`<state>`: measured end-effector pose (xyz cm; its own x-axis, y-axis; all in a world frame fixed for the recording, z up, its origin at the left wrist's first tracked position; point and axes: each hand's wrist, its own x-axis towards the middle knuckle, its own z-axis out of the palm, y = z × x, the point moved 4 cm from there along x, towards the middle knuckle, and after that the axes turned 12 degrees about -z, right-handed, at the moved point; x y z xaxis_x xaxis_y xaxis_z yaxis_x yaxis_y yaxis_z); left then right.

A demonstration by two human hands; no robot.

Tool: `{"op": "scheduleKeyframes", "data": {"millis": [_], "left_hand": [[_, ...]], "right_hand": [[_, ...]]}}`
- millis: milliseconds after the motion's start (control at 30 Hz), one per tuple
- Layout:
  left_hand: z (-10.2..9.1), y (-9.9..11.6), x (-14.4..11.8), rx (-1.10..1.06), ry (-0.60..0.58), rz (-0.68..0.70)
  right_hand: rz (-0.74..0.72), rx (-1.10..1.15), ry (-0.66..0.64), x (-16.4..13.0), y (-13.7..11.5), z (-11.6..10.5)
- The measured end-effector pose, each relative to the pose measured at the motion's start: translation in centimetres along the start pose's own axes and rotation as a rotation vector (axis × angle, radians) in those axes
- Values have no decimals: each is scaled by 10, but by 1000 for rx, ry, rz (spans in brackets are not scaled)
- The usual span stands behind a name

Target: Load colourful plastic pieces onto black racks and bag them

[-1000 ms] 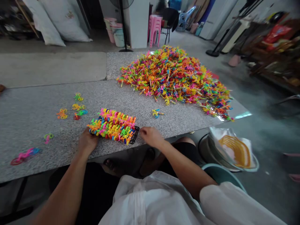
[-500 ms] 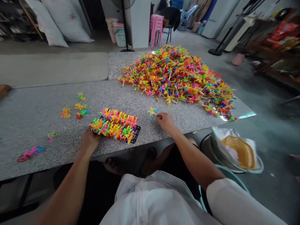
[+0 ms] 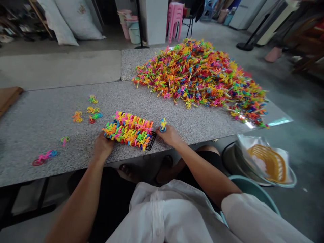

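Observation:
A black grid rack lies near the table's front edge, packed with rows of small bright plastic pieces. Closed around its left end is my left hand, its fingertips partly hidden by the rack. Just beyond the bare right end of the rack, my right hand pinches a small yellow-and-blue bike-shaped plastic toy, which stands upright. Several loose toys of the same kind lie on the left, among them a yellow one, an orange-and-yellow one and a pink-and-blue one.
A big heap of the colourful toys covers the back right of the speckled table. A brown board sits at the left edge. To my right on the floor are a basin with a yellow basket and a teal tub.
My right hand has moved left with the yellow-and-blue toy to the rack's right end, and the toy has turned upright. My left hand still grips the rack. The view has shifted slightly.

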<state>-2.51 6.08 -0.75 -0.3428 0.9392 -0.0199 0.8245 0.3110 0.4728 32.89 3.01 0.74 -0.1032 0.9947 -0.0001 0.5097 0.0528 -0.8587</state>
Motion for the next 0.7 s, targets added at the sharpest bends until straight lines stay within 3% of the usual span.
{"op": "scheduleKeyframes", "data": {"millis": [167,400,700], "left_hand": [[2,-3,2,4,-1,39],[3,-5,1,-26,-17,56],[-2,3,-3,-20,-10,37]], "right_hand": [[-12,-44,-142,2,-4,13],[-114,-358,-145,8,-11,22],[-173,-530,-266,7,-18,28]]}}
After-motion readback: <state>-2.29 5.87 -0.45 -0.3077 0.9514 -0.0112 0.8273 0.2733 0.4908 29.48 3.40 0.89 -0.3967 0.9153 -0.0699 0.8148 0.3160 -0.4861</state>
